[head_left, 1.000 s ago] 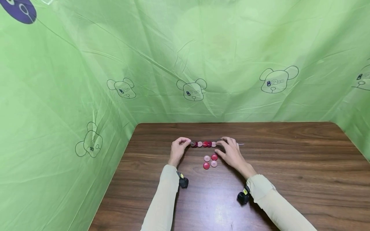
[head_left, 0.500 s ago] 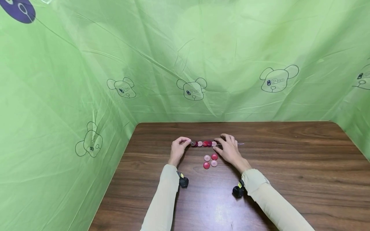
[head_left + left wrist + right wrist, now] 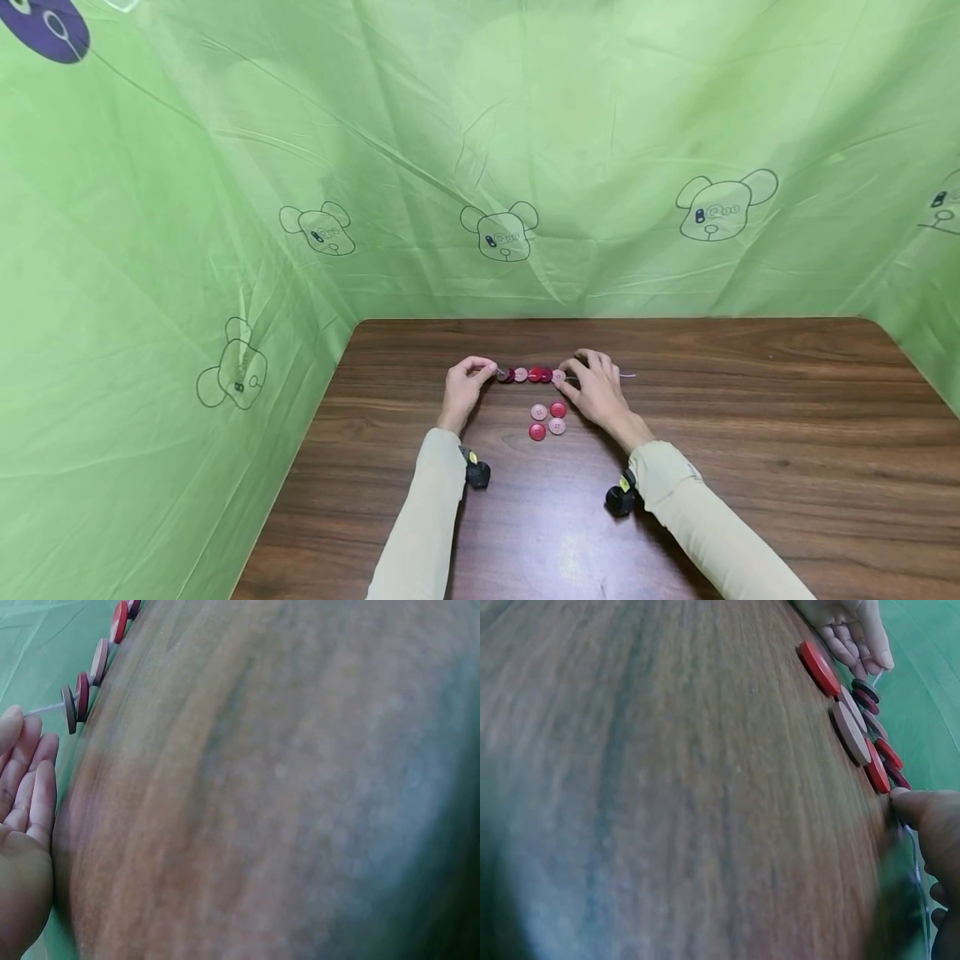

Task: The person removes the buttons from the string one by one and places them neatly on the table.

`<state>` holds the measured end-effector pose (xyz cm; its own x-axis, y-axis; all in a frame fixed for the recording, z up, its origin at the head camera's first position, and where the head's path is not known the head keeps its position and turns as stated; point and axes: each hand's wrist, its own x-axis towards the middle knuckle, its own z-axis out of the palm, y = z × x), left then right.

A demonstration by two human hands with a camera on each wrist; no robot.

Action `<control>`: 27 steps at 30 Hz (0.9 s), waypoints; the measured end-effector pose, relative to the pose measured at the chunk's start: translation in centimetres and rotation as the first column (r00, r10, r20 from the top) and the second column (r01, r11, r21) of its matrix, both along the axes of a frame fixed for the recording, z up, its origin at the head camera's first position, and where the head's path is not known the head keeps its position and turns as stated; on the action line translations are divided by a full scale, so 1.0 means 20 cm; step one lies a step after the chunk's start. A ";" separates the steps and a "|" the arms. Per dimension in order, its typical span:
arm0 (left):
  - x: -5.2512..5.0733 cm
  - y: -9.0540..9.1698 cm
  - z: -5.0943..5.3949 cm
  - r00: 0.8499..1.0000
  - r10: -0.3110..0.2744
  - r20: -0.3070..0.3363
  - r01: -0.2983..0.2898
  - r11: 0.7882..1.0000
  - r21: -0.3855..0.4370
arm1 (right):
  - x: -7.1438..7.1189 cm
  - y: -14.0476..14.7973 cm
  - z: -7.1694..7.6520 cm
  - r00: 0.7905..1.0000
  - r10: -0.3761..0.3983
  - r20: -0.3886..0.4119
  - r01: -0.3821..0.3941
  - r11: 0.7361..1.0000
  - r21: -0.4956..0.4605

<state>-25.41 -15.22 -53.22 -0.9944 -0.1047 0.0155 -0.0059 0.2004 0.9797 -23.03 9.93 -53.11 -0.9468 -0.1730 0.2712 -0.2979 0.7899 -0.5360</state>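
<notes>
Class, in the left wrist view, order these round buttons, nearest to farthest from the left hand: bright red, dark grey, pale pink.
1. Dark grey round button: just right of the left hand.
2. Pale pink round button: higher, further right.
3. Bright red round button: near the picture's top edge.

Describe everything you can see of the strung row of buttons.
The strung row of buttons shows six plastic-looking discs, left to right: blackish, dark red, pale pink, red, dark red, pale pink, some overlapping. A pale string links them in a nearly straight line over the wooden table, beyond four loose buttons. The left hand pinches the string beside the blackish button; the right hand is at the pink end button, its grip unclear.
</notes>
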 end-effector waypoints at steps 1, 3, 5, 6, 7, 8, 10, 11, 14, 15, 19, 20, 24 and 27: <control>0.00 0.00 0.00 1.000 0.001 -0.002 -0.001 1.000 -0.003 | 0.00 0.00 0.00 1.000 -0.001 -0.002 0.001 1.000 0.003; 0.00 0.00 0.00 1.000 0.002 -0.006 -0.002 1.000 -0.006 | 0.00 0.01 0.00 1.000 -0.003 -0.006 0.003 1.000 0.004; 0.00 0.00 -0.01 1.000 0.001 -0.008 -0.001 1.000 -0.007 | 0.00 0.01 0.00 1.000 -0.005 -0.004 0.005 1.000 0.004; -0.01 0.00 -0.01 1.000 0.001 -0.008 -0.001 1.000 -0.007 | 0.01 0.02 0.00 1.000 -0.005 -0.006 0.005 1.000 0.007; -0.01 0.00 -0.01 1.000 0.000 -0.008 0.000 1.000 -0.008 | 0.01 0.02 -0.01 1.000 -0.006 -0.005 0.006 1.000 0.009; 0.00 0.00 -0.01 1.000 0.000 -0.006 0.000 1.000 -0.009 | 0.01 0.02 -0.01 1.000 -0.006 -0.005 0.006 1.000 0.010; 0.00 0.00 -0.01 1.000 -0.001 -0.004 0.001 1.000 -0.007 | 0.01 0.03 -0.01 1.000 -0.007 -0.005 0.007 1.000 0.012; 0.00 0.00 -0.01 1.000 -0.001 -0.001 0.001 1.000 -0.007 | 0.01 0.03 -0.01 1.000 -0.007 -0.007 0.007 1.000 0.013; 0.00 0.00 0.00 1.000 0.002 0.002 -0.002 1.000 -0.011 | 0.01 0.04 -0.01 1.000 -0.011 -0.005 0.011 1.000 0.012; 0.00 0.00 0.00 1.000 0.003 0.004 -0.003 1.000 -0.013 | 0.01 0.04 -0.01 1.000 -0.013 -0.005 0.013 1.000 0.012; 0.00 0.00 -0.01 1.000 0.003 0.005 -0.003 1.000 -0.022 | 0.02 0.05 -0.01 1.000 -0.018 -0.015 0.018 1.000 0.009; 0.00 0.00 -0.01 1.000 0.003 0.004 -0.003 1.000 -0.022 | 0.02 0.05 -0.01 1.000 -0.019 -0.021 0.019 1.000 0.008; 0.00 0.00 0.00 1.000 0.002 0.002 -0.001 1.000 -0.017 | 0.02 0.06 -0.02 0.999 -0.021 -0.050 0.021 1.000 0.005; 0.00 0.00 -0.01 1.000 0.002 0.003 -0.002 1.000 -0.016 | 0.02 0.07 -0.02 0.998 -0.021 -0.062 0.021 1.000 0.000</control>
<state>-25.50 -15.18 -53.35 -0.9942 -0.1065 0.0144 -0.0090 0.2165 0.9762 -22.56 11.39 -53.53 -0.9317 -0.1532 0.3293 -0.3135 0.7970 -0.5163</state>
